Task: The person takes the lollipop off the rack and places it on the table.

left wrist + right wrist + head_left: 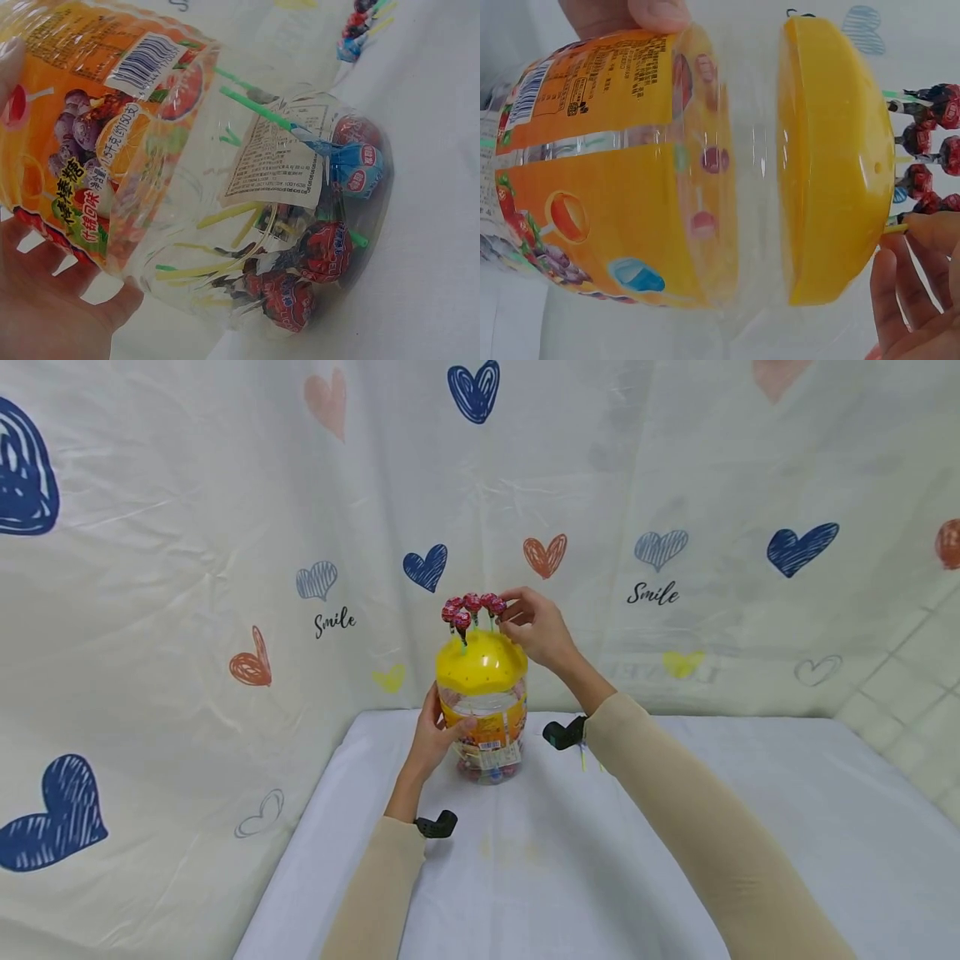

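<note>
A clear plastic candy jar (501, 727) with an orange label stands upright on the table, capped by a yellow domed lid (480, 667). Several red-wrapped lollipops (462, 620) poke up from the lid's top, sticks down. My left hand (431, 745) grips the jar's left side, thumb across the label. At the top right of the lid, my right hand (542, 628) pinches a lollipop; its yellow stick (895, 228) shows between the fingers, close to the lid, while its head is partly hidden. More lollipops, red (290, 301) and blue (358, 169), lie inside the jar's bottom.
Several loose lollipops (354, 28) lie on the table beyond the jar; in the head view, sticks (583, 757) show below the right wrist camera (564, 733). A white cloth covers the table (510, 877). Behind it hangs a white curtain (480, 468) printed with hearts.
</note>
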Demonstrator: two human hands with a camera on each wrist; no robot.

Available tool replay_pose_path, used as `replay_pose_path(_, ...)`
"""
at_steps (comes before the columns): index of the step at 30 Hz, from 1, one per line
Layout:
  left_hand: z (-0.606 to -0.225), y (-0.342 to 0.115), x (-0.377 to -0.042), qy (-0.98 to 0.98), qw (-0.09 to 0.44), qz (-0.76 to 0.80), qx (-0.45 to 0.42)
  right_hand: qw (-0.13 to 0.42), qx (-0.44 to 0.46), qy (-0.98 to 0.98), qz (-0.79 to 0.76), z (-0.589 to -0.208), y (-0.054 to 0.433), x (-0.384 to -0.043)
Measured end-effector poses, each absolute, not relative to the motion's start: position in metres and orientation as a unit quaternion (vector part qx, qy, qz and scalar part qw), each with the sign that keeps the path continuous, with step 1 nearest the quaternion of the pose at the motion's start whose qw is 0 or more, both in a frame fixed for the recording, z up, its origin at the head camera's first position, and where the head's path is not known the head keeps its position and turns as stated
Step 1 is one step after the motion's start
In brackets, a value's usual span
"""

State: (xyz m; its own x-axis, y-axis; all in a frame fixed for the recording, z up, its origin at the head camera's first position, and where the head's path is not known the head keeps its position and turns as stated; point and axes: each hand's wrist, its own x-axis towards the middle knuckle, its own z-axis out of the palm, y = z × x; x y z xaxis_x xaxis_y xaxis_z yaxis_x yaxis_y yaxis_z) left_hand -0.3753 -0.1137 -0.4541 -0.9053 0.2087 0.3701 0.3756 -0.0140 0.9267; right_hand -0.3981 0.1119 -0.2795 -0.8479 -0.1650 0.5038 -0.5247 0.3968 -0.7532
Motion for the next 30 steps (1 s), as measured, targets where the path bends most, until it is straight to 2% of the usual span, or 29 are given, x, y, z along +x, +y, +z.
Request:
replay_pose_path(7, -0.453, -0.113, -0.375, -0.699, 0.057, -0.681, -0.21, 0.217, 0.224, -0.787, 0.532, -0.267, 0.115, -0.391)
replay_pose_path(20, -0.453, -0.113, -0.374, -0.703, 0.062, -0.68, -0.199, 0.18, 0.25, -0.758, 0.575, -0.262, 0.142, -0.37)
replay_pose_path(30, -0.455, -0.112, -0.376, -0.698, 0.064, -0.683, -0.205, 0.168, 0.241, -0.748, 0.595, -0.275, 0.166, -0.357)
